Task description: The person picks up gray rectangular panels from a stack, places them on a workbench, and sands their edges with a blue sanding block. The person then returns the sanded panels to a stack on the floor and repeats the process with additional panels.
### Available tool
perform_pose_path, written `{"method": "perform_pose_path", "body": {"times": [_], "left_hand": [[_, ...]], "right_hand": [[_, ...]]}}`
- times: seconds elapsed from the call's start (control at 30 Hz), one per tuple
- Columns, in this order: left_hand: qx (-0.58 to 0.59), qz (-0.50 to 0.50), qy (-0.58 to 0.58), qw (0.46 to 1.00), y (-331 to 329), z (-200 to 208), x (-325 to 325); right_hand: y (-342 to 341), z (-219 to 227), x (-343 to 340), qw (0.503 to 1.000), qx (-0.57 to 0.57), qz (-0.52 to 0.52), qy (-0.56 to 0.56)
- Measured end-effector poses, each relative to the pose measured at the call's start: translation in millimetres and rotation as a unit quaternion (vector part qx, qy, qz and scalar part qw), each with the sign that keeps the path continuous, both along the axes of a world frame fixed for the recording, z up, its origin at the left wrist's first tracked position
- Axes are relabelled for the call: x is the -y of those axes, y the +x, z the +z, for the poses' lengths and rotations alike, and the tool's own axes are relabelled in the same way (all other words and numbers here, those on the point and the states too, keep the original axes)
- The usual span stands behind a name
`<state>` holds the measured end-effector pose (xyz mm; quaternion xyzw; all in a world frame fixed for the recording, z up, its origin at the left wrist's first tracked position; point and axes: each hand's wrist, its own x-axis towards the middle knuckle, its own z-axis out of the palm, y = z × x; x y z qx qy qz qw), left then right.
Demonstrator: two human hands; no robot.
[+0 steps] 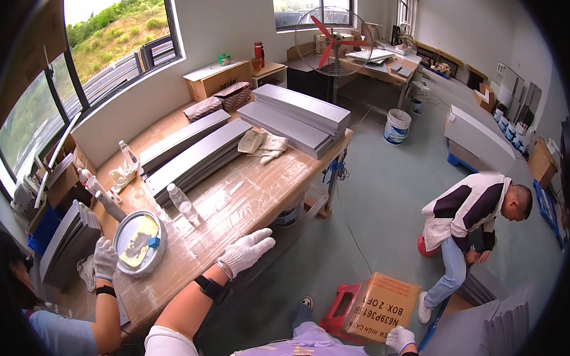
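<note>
My left hand (248, 252), in a white knit glove, reaches over the near edge of the wrapped work table (236, 208); its fingers are stretched out and hold nothing. In a matching glove, my right hand (400, 339) hangs low beside the cardboard box (384, 307), fingers loosely apart; whether it touches the box I cannot tell. The box rests tilted against a red plastic stool (338, 311). Nearest my left hand on the table stands a clear plastic bottle (183, 206). Farther left, a round tub lid (136, 244) carries grey and yellow paste and a blue scraper (153, 242).
A co-worker's gloved hand (104, 258) is beside the lid. Grey panels (199, 156) and white gloves (262, 145) lie on the table. Another person (468, 212) sits bent over at right, near stacked panels (491, 331). A fan (334, 44) and a bucket (397, 126) stand behind.
</note>
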<state>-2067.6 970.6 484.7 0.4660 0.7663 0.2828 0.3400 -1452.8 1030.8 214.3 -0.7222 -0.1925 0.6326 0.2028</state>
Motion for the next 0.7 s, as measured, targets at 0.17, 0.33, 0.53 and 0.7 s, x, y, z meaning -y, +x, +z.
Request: {"method": "perform_pose_path", "body": {"times": [0.17,0.33,0.53,0.7], "left_hand": [[-0.040,0.016,0.043,0.998,-95,47,-138],[-0.085,0.077,0.030,0.993,-185,54,-250],[-0.408,-0.044,0.070,0.909,-337,8,-413],[-0.199,0.091,-0.013,0.976,-472,-30,-551]], "right_hand": [[-141,43,-189,0.994,-0.030,0.074,0.068],[-272,108,-305,0.964,-0.149,0.167,0.146],[-394,118,-421,0.934,-0.269,0.206,0.110],[-477,132,-506,0.955,-0.229,0.187,0.027]]}}
